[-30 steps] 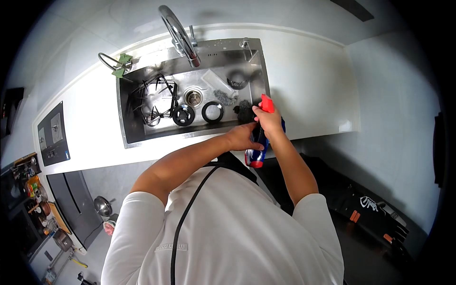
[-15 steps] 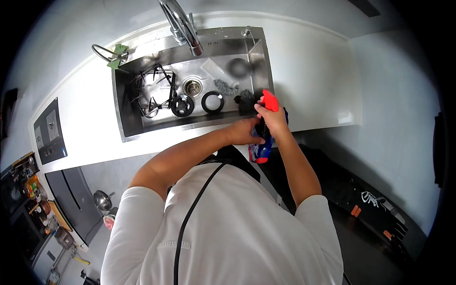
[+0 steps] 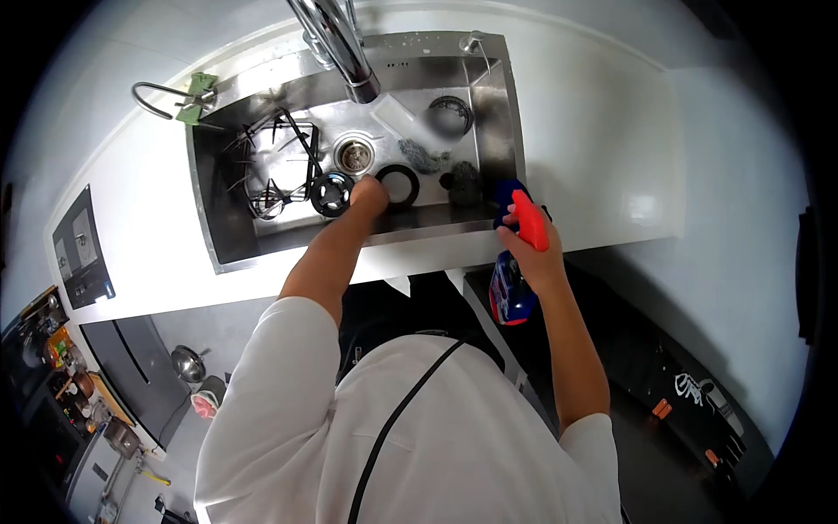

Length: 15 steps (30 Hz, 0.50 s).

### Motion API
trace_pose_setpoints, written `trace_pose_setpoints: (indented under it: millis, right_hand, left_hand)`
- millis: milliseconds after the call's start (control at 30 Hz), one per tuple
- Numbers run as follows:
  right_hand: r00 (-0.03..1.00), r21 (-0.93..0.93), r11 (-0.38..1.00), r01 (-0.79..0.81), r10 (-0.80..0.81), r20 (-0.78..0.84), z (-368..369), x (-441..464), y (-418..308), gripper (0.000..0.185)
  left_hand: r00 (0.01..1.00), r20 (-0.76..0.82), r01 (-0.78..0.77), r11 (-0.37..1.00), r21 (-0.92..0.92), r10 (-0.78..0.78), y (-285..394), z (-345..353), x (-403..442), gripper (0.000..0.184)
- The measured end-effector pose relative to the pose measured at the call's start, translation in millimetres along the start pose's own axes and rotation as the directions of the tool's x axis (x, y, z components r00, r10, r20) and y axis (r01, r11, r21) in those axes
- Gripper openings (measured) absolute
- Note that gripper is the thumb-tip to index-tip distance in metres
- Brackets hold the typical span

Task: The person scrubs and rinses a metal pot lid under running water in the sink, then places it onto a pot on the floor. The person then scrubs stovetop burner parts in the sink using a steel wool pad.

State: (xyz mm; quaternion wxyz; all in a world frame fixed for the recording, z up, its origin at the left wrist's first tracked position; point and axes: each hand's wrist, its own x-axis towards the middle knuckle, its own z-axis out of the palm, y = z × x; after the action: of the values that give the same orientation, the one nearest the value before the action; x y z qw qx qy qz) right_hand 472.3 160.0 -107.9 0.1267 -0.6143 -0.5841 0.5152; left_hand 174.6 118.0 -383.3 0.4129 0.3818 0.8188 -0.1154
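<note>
My right hand point(image 3: 534, 251) is wrapped round the neck of a blue spray bottle point(image 3: 511, 290) with a red trigger head, at the sink's front right corner. My left hand point(image 3: 369, 194) reaches into the steel sink point(image 3: 419, 225), between a black burner cap point(image 3: 332, 194) and a black ring point(image 3: 399, 186); its fingers are hidden. Black pan supports point(image 3: 301, 144) lie on the sink's left side. Grey steel wool point(image 3: 422, 157), a dark scrubber point(image 3: 463, 183) and a blurred round part point(image 3: 449, 118) are on the right.
A chrome faucet point(image 3: 336, 52) arches over the sink's back edge. A green cloth point(image 3: 197, 98) hangs on a small curved tap point(image 3: 155, 100) at the left. The white counter point(image 3: 602, 157) runs along both sides, with a dark cooktop panel point(image 3: 83, 247) at far left.
My left hand has left the spray bottle and moved left into the sink. My right hand still holds the bottle, now further right. The view has shifted.
</note>
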Motion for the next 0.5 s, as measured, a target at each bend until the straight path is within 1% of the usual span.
trace_pose_setpoints:
  millis: [33,67,133,167,200,233,267,300,400,500]
  right_hand:
    - [1.000,0.003,1.000,0.001,-0.001,0.024,1,-2,3,0.043]
    - [0.999,0.008,1.000,0.003,-0.003,0.044,2,-4,5,0.044]
    - [0.998,0.016,1.000,0.005,-0.006,0.069,2,-2,7,0.044]
    - [0.997,0.020,1.000,-0.005,0.003,0.079,3,-3,7,0.044]
    - [0.996,0.023,1.000,-0.015,0.013,0.089,2,-3,7,0.044]
    - [0.996,0.046,0.999,0.012,-0.016,0.090,0,-3,13,0.044]
    - [0.996,0.035,0.999,-0.017,0.014,0.084,-2,-8,16,0.044]
    - [0.997,0.026,0.999,-0.034,0.032,0.077,-4,-8,17,0.044]
    - [0.998,0.022,0.999,-0.040,0.039,0.058,-7,-1,14,0.045]
    - [0.998,0.028,0.999,-0.032,0.031,0.051,-8,0,16,0.045]
  left_hand:
    - [1.000,0.025,0.011,0.998,-0.064,-0.010,1,5,12,0.046]
    - [0.999,0.010,0.054,0.992,-0.117,-0.054,0,12,20,0.045]
    - [0.990,-0.024,0.129,0.965,-0.228,-0.139,11,0,16,0.045]
    - [0.991,-0.057,0.110,0.970,-0.219,-0.125,5,13,33,0.044]
    - [0.994,-0.063,0.075,0.976,-0.204,-0.089,5,10,36,0.042]
    - [0.996,-0.063,0.043,0.982,-0.185,-0.056,4,8,34,0.040]
    - [0.998,-0.063,0.012,0.986,-0.164,-0.023,3,8,30,0.039]
    - [0.999,-0.036,0.028,0.984,-0.174,-0.034,6,1,24,0.032]
    - [0.985,0.172,0.028,0.962,-0.270,0.020,4,-10,26,0.029]
    - [0.971,0.238,0.105,0.880,-0.462,0.009,2,-18,5,0.028]
